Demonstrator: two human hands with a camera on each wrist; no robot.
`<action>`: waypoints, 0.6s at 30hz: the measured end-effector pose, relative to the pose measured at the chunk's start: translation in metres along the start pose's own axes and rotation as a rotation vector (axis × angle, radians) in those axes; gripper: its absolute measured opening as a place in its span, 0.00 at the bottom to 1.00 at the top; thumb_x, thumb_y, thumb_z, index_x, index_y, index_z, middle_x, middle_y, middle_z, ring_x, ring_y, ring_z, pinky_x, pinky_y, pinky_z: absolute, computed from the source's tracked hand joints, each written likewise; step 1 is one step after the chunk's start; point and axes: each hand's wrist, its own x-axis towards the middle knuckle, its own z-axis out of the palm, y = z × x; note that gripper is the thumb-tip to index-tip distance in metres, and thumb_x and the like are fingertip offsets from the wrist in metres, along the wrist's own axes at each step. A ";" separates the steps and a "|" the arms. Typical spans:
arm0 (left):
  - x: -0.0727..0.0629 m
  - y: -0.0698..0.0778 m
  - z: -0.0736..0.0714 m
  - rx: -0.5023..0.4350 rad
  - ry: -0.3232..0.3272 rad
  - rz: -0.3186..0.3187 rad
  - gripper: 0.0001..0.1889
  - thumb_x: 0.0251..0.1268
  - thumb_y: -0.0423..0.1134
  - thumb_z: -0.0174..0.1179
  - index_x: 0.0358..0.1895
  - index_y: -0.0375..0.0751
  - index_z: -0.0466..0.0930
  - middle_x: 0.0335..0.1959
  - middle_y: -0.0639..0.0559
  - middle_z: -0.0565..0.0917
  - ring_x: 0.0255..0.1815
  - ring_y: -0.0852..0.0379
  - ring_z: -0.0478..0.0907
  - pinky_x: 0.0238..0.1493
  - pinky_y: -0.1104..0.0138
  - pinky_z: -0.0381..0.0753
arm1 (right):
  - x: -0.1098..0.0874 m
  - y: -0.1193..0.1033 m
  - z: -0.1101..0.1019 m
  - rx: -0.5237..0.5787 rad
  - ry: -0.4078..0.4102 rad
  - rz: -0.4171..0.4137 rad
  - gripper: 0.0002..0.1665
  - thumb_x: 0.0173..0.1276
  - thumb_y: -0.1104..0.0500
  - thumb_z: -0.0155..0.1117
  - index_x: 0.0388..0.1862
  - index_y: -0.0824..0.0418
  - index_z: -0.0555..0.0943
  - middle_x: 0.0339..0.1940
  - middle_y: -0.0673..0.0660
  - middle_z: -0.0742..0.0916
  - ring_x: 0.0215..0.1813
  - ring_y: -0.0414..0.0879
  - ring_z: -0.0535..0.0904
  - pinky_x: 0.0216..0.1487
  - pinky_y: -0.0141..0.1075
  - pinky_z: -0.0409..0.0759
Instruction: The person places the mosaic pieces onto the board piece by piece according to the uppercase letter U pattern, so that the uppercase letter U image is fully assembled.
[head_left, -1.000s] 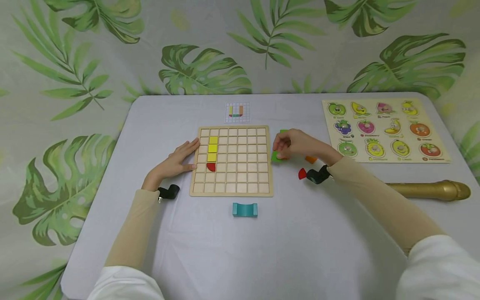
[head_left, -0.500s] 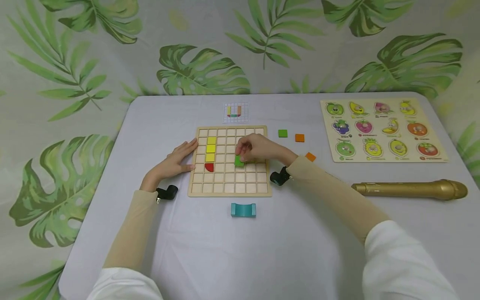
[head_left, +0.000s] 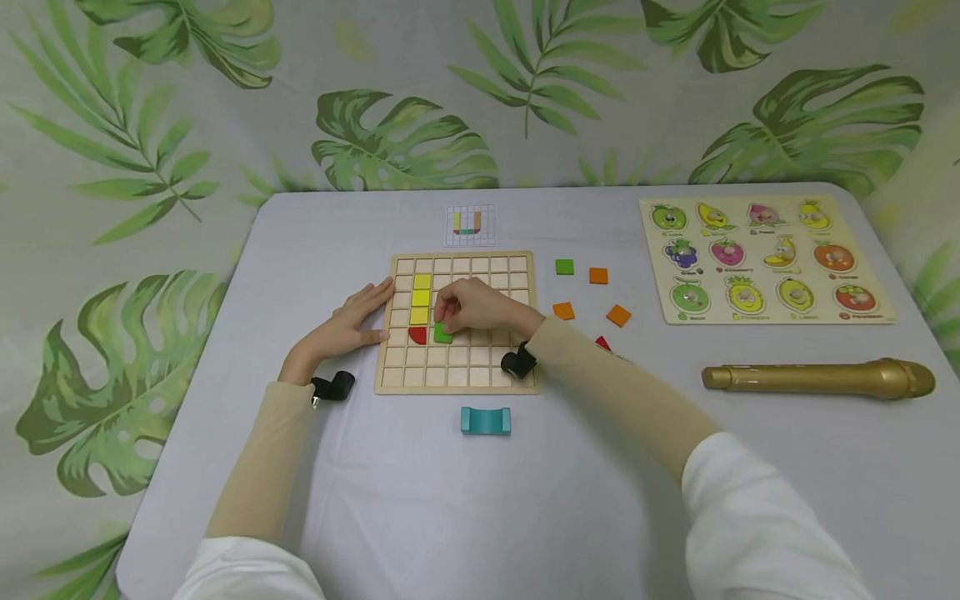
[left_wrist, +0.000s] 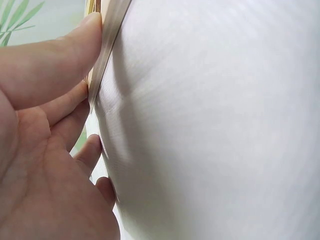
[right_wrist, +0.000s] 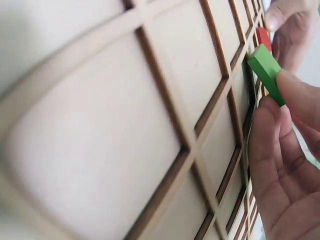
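Observation:
My right hand (head_left: 472, 304) pinches a green square tile (head_left: 443, 335) between thumb and fingers over the wooden grid board (head_left: 461, 387). In the right wrist view the green tile (right_wrist: 266, 70) is tilted above the grid, close to a red tile (right_wrist: 263, 39). On the board, yellow tiles (head_left: 422, 297) form a column, with a red quarter-round tile (head_left: 417, 335) just below them. My left hand (head_left: 339, 327) rests at the board's left edge, fingers extended. In the left wrist view the thumb and fingers of the left hand (left_wrist: 45, 140) touch the board's side.
Right of the board lie a green tile (head_left: 564, 267), several orange tiles (head_left: 618, 316) and a partly hidden red tile (head_left: 603, 342). A pattern card (head_left: 470, 226) lies behind the board, a teal block (head_left: 486, 421) in front. Farther right are a fruit puzzle board (head_left: 765, 312) and a gold tube-like object (head_left: 817, 377).
My right hand has picked up the green tile from the table right of the board and carried it left, over the grid beside the red tile. The left hand stays in place.

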 end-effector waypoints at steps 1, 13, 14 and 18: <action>0.000 0.000 0.000 -0.001 0.001 0.001 0.40 0.66 0.39 0.58 0.76 0.39 0.46 0.78 0.47 0.42 0.76 0.43 0.32 0.62 0.33 0.31 | 0.001 -0.002 0.001 -0.019 -0.004 0.003 0.06 0.58 0.71 0.67 0.32 0.63 0.82 0.27 0.52 0.82 0.32 0.43 0.74 0.37 0.31 0.71; 0.000 -0.001 0.000 -0.006 0.000 0.007 0.40 0.67 0.39 0.58 0.77 0.39 0.45 0.78 0.47 0.41 0.76 0.43 0.32 0.62 0.33 0.31 | 0.002 -0.015 0.011 -0.214 0.003 -0.002 0.05 0.60 0.70 0.61 0.33 0.61 0.80 0.24 0.51 0.79 0.30 0.43 0.72 0.34 0.31 0.69; 0.000 -0.001 0.000 -0.005 0.000 0.006 0.40 0.67 0.39 0.58 0.77 0.39 0.45 0.78 0.47 0.41 0.76 0.43 0.32 0.62 0.33 0.31 | 0.002 -0.015 0.011 -0.223 0.004 -0.008 0.06 0.60 0.70 0.60 0.33 0.61 0.80 0.24 0.51 0.79 0.30 0.42 0.72 0.34 0.31 0.68; 0.000 -0.001 0.001 -0.008 0.003 0.005 0.40 0.67 0.39 0.58 0.76 0.39 0.45 0.78 0.48 0.42 0.76 0.43 0.32 0.63 0.34 0.31 | 0.000 -0.014 0.012 -0.195 0.019 -0.019 0.06 0.61 0.70 0.59 0.33 0.61 0.81 0.25 0.52 0.80 0.30 0.43 0.72 0.34 0.31 0.69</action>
